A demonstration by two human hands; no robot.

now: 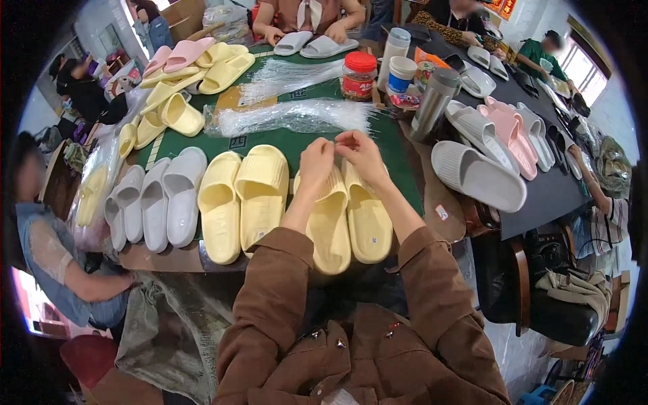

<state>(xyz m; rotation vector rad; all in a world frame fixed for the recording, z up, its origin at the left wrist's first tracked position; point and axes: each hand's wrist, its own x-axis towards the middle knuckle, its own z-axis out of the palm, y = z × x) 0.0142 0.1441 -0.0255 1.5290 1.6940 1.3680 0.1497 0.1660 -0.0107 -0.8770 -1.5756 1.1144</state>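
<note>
My left hand (316,166) and my right hand (362,154) meet over the straps of a pair of yellow slippers at the table's near edge. Both hands are closed in a pinch, fingertips almost touching. Whatever they pinch is too small to make out. Below them lie the left yellow slipper (330,236) and the right yellow slipper (368,223), toes pointing away from me. Another yellow pair (262,192) stands just left of my left hand. Beyond my fingertips lies a bundle of thin clear plastic strands (290,117) on plastic film.
Grey slippers (183,196) line the near left, with piled yellow slippers (227,73) behind. A red-lidded jar (359,75), a white tub (401,74) and a steel flask (435,101) stand right of the strands. A grey slipper (478,175) juts out at right. Several people sit around.
</note>
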